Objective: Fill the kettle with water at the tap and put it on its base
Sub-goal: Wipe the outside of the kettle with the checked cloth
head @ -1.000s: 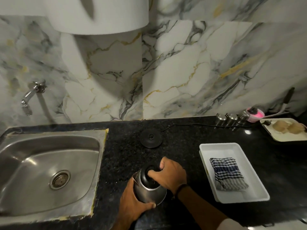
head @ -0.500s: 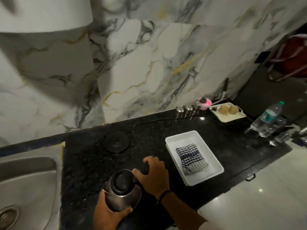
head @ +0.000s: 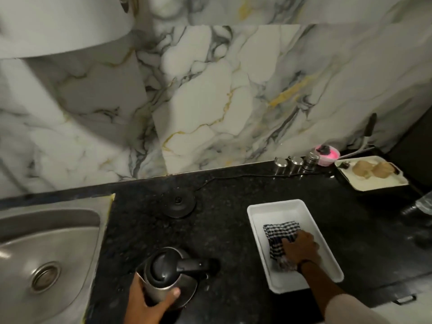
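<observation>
The steel kettle [head: 167,275] with its black lid and handle stands on the dark counter near the front edge. My left hand [head: 149,302] wraps around its body from the near side. The round black kettle base [head: 178,203] lies behind it, bare, its cord running right along the wall. My right hand [head: 300,250] is inside the white tray [head: 280,206], fingers closing on the blue checked cloth [head: 279,235]. The steel sink [head: 46,249] fills the left; the tap is out of view.
Three small steel shakers [head: 297,161] and a pink tub [head: 327,155] line the wall at the right. A cream tray [head: 364,183] with food sits in the far right corner. A plastic bottle [head: 425,204] lies at the right edge.
My right hand left the kettle's handle and moved right into the white tray onto the checked cloth. The left hand stays on the kettle. The view swung back left.
</observation>
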